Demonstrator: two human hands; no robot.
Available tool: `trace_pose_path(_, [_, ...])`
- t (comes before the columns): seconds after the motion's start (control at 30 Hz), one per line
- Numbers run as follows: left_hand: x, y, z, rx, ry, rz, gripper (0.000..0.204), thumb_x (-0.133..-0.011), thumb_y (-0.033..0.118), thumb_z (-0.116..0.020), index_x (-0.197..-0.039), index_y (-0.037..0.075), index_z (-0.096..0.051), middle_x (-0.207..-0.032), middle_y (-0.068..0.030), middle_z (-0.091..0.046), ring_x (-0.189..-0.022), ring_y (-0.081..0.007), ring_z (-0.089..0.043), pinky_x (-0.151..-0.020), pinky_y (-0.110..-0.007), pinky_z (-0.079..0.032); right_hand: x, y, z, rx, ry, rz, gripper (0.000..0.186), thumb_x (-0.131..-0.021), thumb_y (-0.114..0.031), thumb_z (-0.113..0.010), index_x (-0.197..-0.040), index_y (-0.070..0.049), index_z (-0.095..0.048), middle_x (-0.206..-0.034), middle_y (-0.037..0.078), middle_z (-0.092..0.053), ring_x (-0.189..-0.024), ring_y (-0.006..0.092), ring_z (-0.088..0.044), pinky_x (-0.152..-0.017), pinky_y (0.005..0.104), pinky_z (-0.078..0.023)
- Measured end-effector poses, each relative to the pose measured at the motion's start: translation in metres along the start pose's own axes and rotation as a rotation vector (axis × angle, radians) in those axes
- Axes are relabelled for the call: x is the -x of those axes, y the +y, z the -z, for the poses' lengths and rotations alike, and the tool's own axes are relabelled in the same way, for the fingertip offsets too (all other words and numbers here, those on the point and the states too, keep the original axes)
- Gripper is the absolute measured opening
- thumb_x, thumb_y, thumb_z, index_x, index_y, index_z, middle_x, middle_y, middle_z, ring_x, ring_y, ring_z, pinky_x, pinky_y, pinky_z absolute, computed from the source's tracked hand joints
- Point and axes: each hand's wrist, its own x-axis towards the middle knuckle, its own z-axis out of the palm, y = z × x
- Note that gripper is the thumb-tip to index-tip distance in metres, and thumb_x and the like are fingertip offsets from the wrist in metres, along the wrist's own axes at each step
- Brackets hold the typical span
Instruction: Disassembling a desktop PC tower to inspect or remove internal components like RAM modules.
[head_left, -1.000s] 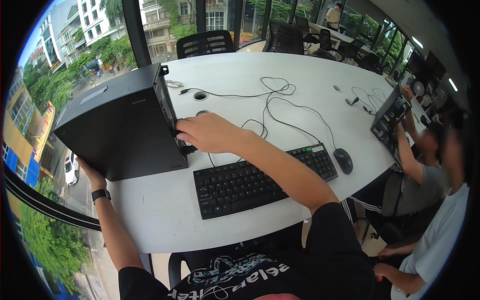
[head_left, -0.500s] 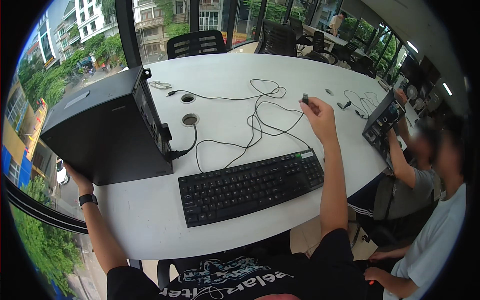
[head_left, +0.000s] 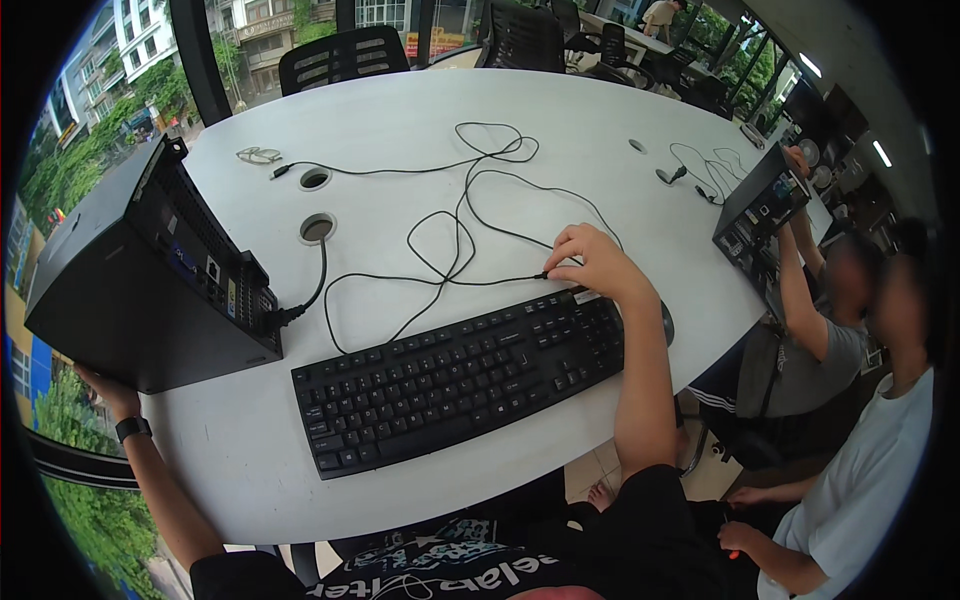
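A black computer tower (head_left: 130, 290) stands at the left table edge, its rear ports turned toward the middle. My left hand (head_left: 108, 392) holds its lower near corner, with the fingers partly hidden behind the case. My right hand (head_left: 605, 265) is closed in a pinch on a small black cable plug (head_left: 543, 275), just above the keyboard's far edge. From this plug a thin black cable runs left across the table in loops. The black keyboard (head_left: 450, 385) lies below my right hand, and my forearm passes over its right end. A power cord (head_left: 318, 285) is plugged into the tower's rear.
Two cable holes (head_left: 317, 228) open in the white table (head_left: 400, 130). Another cable end (head_left: 280, 172) lies beside the far hole. A dark mouse (head_left: 668, 322) sits right of my forearm. At right, a person holds another opened computer case (head_left: 760, 215); a second person sits nearer.
My right hand has come down and left with the plug, toward the keyboard's far edge. The tower shows more of its rear, with my left hand still at its corner. The whole view has shifted.
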Motion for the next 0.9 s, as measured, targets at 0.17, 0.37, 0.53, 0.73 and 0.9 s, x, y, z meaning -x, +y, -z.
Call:
trace_pose_path(0.17, [-0.012,-0.015,0.010,-0.057,0.001,-0.072,0.082,-0.105,0.067,-0.028,-0.164,0.011,-0.021,-0.168,-0.0120,-0.025,-0.152,-0.0308,-0.027,-0.126,-0.044,-0.020,0.002,-0.001,-0.003,0.140,0.037,0.016,0.010,-0.077,-0.012,-0.081,-0.086,-0.009,-0.081,-0.106,0.005,-0.070,-0.109,0.0249,-0.060,-0.096,0.0388,-0.050])
trace_pose_path(0.37, [-0.014,-0.012,0.021,-0.052,-0.009,-0.056,0.082,-0.105,0.066,-0.030,-0.164,0.010,-0.022,-0.167,-0.0128,-0.027,-0.152,-0.0310,-0.028,-0.125,-0.044,-0.022,0.012,0.005,0.005,0.286,0.103,-0.112,0.011,-0.076,-0.011,-0.081,-0.086,-0.011,-0.082,-0.109,0.004,-0.069,-0.111,0.0248,-0.060,-0.098,0.0371,-0.050])
trace_pose_path(0.53, [0.005,0.004,-0.006,-0.006,-0.012,0.007,0.083,-0.107,0.065,-0.027,-0.164,0.007,-0.019,-0.167,-0.0132,-0.026,-0.152,-0.0309,-0.028,-0.126,-0.043,-0.020,0.024,0.008,0.008,0.129,0.247,-0.052,0.010,-0.078,-0.011,-0.081,-0.087,-0.011,-0.082,-0.110,0.005,-0.066,-0.112,0.0247,-0.059,-0.099,0.0367,-0.050])
trace_pose_path(0.73, [0.016,0.019,-0.015,-0.003,0.021,0.016,0.086,-0.106,0.069,-0.025,-0.165,0.007,-0.018,-0.169,-0.0128,-0.024,-0.153,-0.0303,-0.027,-0.126,-0.043,-0.020,0.016,0.009,-0.004,0.134,0.108,-0.057,0.011,-0.078,-0.012,-0.081,-0.089,-0.011,-0.082,-0.112,0.005,-0.067,-0.115,0.0247,-0.059,-0.099,0.0371,-0.048])
trace_pose_path(0.9, [0.018,0.023,-0.012,0.103,-0.081,0.107,0.087,-0.106,0.070,-0.023,-0.165,0.006,-0.018,-0.170,-0.0111,-0.023,-0.155,-0.0285,-0.024,-0.128,-0.041,-0.015,0.008,0.014,-0.007,0.088,0.157,0.046,0.011,-0.081,-0.014,-0.080,-0.090,-0.008,-0.081,-0.110,0.007,-0.070,-0.109,0.0264,-0.062,-0.095,0.0353,-0.050])
